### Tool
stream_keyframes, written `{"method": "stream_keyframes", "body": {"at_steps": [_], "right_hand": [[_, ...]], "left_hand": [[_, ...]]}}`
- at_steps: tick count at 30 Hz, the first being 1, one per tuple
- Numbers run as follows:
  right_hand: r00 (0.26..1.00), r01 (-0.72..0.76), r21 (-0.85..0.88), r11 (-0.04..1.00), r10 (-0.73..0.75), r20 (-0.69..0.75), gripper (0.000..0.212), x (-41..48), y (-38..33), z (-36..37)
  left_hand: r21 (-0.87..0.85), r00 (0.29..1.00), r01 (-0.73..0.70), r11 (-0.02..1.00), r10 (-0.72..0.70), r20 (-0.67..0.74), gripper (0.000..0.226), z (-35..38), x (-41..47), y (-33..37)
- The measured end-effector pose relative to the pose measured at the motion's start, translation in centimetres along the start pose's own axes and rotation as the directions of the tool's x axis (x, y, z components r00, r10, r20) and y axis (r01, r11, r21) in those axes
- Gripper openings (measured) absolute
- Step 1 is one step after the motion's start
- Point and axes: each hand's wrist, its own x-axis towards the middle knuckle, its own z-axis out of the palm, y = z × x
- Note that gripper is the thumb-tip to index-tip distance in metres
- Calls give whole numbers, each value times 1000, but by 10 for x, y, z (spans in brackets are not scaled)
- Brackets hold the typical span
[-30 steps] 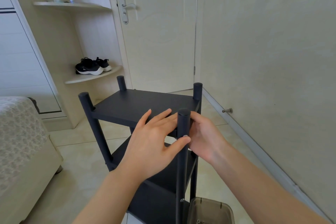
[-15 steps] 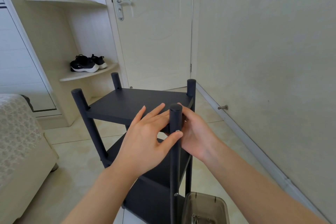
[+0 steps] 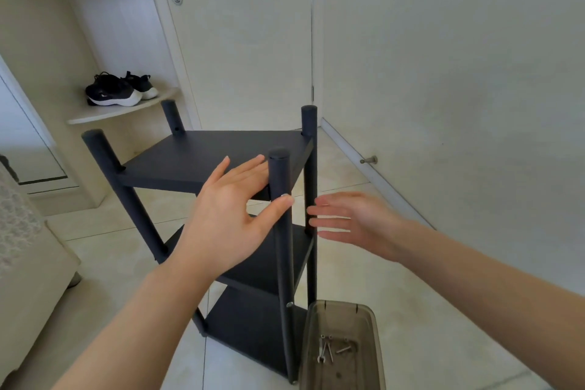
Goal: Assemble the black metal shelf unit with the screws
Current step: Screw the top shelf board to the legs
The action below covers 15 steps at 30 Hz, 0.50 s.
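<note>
**Nearest me**, a smoky plastic tray (image 3: 338, 303) sits on the floor (image 3: 418, 310) just beside the foot of the black shelf unit (image 3: 250, 323), with a few loose screws (image 3: 329, 352) lying in it. Above it, my left hand (image 3: 231, 222) is spread against the unit's near corner. Its fingers lie straight along the edge of the top shelf (image 3: 202, 158), and the thumb (image 3: 272, 209) presses the near post (image 3: 282, 263) at what looks like a screw head (image 3: 285, 195). My right hand (image 3: 357, 222) hovers open, fingers straight and loosely apart, holding nothing. Its tips are just beside the post behind, and I cannot tell whether they touch it.

I judge the step in hand to be fixing the top shelf to this post. To do it well, I should keep the shelf pushed hard against the post so the holes stay lined up. The screw should sit square under my thumb and be started by finger, so the thread catches without crossing. No tool is in view. Another screw head (image 3: 289, 304) shows lower on the same post.

The unit stands upright on the floor, its long axis vertical. Its four post tops point up toward me, its three shelves lie level one above another, and one corner is turned my way. Beyond it are a closed door (image 3: 247, 41) and, to the left, a pair of dark shoes (image 3: 117, 92) on a corner shelf.
</note>
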Motion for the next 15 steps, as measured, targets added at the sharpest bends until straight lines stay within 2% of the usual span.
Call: {"method": "stream_keyframes", "body": {"at_steps": [3,8,11,15], "right_hand": [[999,-15,-67,998,11,-52,27,9,23,-20],[984,-168,-185,968,153,-93,17,23,87,-40],[970,-238,-361,902,201,-137,11,33,129,-45],[942,-336,-475,813,287,-176,8,46,189,-51]], "left_hand": [[-9,1000,16,1000,-16,-4,37,0,0,3],[-15,999,24,1000,-24,-45,27,3,1,4],[-19,999,6,1000,-6,-49,35,5,1,3],[-12,998,3,1000,-4,-59,41,7,1,3]]}}
